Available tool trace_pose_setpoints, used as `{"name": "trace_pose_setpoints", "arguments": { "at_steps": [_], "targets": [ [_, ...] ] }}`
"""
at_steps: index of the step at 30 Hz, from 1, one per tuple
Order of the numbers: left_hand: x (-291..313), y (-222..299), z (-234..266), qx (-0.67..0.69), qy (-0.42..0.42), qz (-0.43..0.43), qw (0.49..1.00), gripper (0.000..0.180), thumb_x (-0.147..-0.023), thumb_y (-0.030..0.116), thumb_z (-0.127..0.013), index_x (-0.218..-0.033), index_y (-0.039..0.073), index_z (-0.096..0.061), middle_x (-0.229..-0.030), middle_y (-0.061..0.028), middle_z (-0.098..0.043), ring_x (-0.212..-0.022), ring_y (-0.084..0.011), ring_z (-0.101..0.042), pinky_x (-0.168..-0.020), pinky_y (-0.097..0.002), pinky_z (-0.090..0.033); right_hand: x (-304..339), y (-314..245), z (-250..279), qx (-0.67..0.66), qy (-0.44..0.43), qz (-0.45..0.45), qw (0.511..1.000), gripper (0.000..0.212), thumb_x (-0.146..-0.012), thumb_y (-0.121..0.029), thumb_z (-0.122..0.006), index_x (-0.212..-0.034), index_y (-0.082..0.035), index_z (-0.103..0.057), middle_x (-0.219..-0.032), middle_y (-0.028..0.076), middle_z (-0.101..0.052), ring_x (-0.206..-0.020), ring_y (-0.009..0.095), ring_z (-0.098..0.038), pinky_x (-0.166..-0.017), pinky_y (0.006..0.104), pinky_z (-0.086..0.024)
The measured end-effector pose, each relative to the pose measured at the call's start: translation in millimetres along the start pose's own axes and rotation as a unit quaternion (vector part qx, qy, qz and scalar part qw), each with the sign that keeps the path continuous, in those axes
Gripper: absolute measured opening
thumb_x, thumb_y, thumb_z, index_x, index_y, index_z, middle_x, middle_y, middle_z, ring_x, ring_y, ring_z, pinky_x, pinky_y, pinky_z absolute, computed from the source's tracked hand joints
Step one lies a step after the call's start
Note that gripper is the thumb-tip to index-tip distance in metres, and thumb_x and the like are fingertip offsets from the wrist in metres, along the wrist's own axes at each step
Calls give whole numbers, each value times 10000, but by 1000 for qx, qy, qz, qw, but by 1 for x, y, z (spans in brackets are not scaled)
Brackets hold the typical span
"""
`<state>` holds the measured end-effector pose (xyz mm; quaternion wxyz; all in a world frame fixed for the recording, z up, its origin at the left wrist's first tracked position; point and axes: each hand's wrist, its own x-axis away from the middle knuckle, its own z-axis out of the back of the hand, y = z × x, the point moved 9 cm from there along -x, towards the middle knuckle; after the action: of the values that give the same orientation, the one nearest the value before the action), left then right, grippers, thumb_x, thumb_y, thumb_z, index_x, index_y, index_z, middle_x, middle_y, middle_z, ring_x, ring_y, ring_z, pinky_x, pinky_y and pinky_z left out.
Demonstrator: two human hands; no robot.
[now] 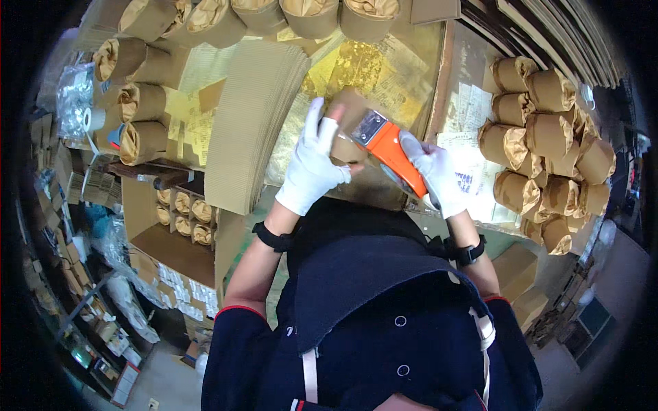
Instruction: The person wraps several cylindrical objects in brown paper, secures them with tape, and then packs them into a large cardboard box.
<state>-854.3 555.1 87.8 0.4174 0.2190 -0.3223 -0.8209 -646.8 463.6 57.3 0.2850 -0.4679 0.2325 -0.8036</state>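
Note:
My right hand (pixel 441 175), in a white glove, is closed around an orange hand-held tool (pixel 397 157) with a riveted metal head. Its exact kind is unclear. The metal head meets a brown cardboard piece (pixel 348 146), partly blurred, in front of my left hand (pixel 314 161). That hand also wears a white glove, with bare thumb and finger tips. Its thumb and fingers curve about the cardboard piece, with the index finger raised. Just to the left lies a tall stack of corrugated cardboard sheets (pixel 248 120).
Brown cardboard cups with crumpled paper linings (pixel 310 15) line the table's far edge. More lined cups (pixel 550 133) are piled at the right. An open carton (pixel 171 250) at lower left holds similar pieces. Flat cardboard sheets (pixel 541 34) lean at far right. A tape roll (pixel 94 119) stands at left.

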Motion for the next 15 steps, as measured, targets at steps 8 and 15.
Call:
{"name": "trace_pose_setpoints", "arguments": {
  "at_steps": [8,15],
  "targets": [
    [-21,-15,-8,-84,5,-17,996,1093,-609,433,-847,-1486,41,-326,-1390,-283,-471,-1103,-438,-606,-886,-472,-538,-4,17,6,13,-66,50,997,680,-811,-624,-658,-959,36,-729,-721,144,-694,-705,188,-679,-666,314,-522],
    [-68,-34,-41,24,-156,131,979,1076,-654,493,-817,-1482,28,-311,-1345,-247,-524,-1182,-423,-567,-995,-463,-470,5,30,10,227,27,6,974,698,-812,-682,-582,-807,0,-729,-686,237,-666,-732,390,-698,-704,453,-549]
  ]
}}
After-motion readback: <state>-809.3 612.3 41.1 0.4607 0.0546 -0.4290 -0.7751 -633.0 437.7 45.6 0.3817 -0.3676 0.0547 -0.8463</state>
